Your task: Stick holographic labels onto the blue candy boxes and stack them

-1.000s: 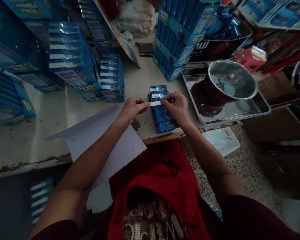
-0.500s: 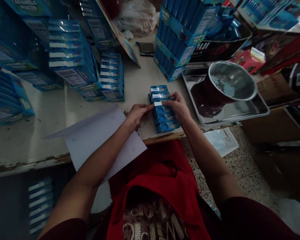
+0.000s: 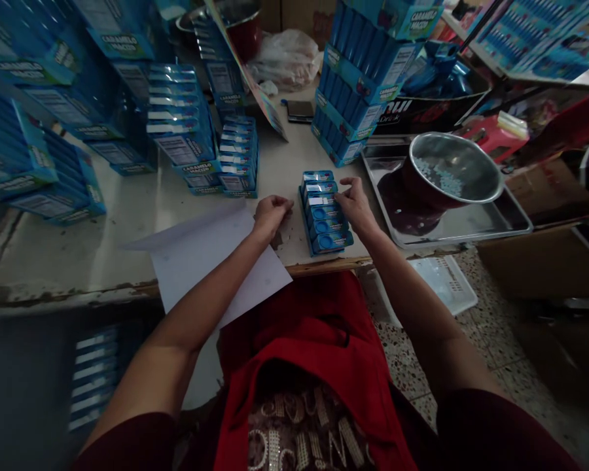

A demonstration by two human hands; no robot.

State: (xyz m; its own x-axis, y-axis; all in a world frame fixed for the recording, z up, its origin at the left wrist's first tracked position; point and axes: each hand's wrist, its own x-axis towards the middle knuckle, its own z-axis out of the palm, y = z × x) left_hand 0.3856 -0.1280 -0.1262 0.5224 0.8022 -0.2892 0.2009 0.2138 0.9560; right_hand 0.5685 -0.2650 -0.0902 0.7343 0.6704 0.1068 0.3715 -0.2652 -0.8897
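A small blue display box (image 3: 306, 222) stands near the table's front edge, holding a row of blue candy packs (image 3: 330, 241). White strips show across packs toward its back; the front ones show round blue windows. My right hand (image 3: 358, 208) is at the box's right side, fingers apart, fingertips touching a pack with a white strip. Left of the box, apart from it, my left hand (image 3: 269, 216) has thumb and fingers pinched together. Anything between them is too small to make out. A white paper sheet (image 3: 201, 255) lies under my left forearm, overhanging the table edge.
Stacked blue candy boxes (image 3: 181, 147) fill the left side, and a taller stack (image 3: 348, 98) stands behind the small box. On the right, a metal bowl (image 3: 471, 163) with small pale-blue pieces sits above a metal tray (image 3: 500, 229). A dark flat object (image 3: 300, 111) lies farther back.
My left hand has drawn away leftward from the white strip on the pack. My right hand stays at the box, its fingers shifted slightly. The camera view has shifted.
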